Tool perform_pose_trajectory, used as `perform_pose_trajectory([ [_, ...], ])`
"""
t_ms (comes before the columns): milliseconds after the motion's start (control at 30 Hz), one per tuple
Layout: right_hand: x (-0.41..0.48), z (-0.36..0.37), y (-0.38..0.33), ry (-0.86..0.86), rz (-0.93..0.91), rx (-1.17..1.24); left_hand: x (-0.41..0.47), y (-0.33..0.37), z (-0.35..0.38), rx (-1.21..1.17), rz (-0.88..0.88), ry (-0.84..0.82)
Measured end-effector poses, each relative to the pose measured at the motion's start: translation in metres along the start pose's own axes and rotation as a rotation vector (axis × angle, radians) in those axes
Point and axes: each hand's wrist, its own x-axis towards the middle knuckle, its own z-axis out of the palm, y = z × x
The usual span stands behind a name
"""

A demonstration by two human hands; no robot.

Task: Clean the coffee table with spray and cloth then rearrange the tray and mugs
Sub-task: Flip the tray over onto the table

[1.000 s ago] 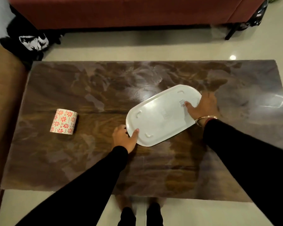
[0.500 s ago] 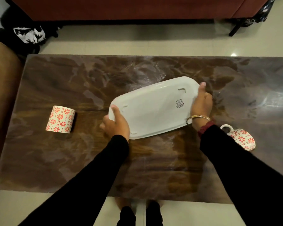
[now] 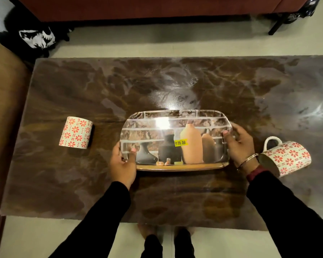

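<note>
Both hands grip the tray's short ends — left hand (image 3: 122, 164) at 9 o'clock, right hand (image 3: 240, 144) at 3 — tray (image 3: 175, 125) mid-bench (image 3: 63, 183), picture side up, one mug (image 3: 76, 132) lying left, another mug (image 3: 287, 159) right.

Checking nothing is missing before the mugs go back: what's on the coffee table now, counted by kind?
Trays: 1, the printed tray, held at its ends by the left hand and right hand.
Mugs: 2, left mug and right mug, both lying on their sides.
Total: 3.
</note>
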Motion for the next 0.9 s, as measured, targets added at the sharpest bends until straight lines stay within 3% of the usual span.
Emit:
perform_pose_trajectory([
  [67,0.001,0.003,0.008,0.046,-0.119,-0.165,0.006,-0.002,0.003,0.174,0.053,0.031],
  [233,0.005,0.008,0.021,0.09,-0.18,-0.345,0.017,-0.017,-0.001,0.507,0.218,0.136],
  [467,0.005,0.016,0.027,0.151,-0.183,-0.417,0.014,-0.019,-0.004,0.448,0.229,0.138],
  [667,-0.022,0.015,0.016,0.243,-0.168,-0.272,0.01,-0.021,-0.002,0.313,0.077,0.202],
  [767,-0.058,0.009,0.015,0.407,-0.076,-0.142,0.002,-0.025,-0.004,0.304,0.043,0.222],
  [900,-0.094,0.0,0.02,0.635,0.236,0.025,-0.022,-0.032,-0.002,0.371,0.129,0.26],
])
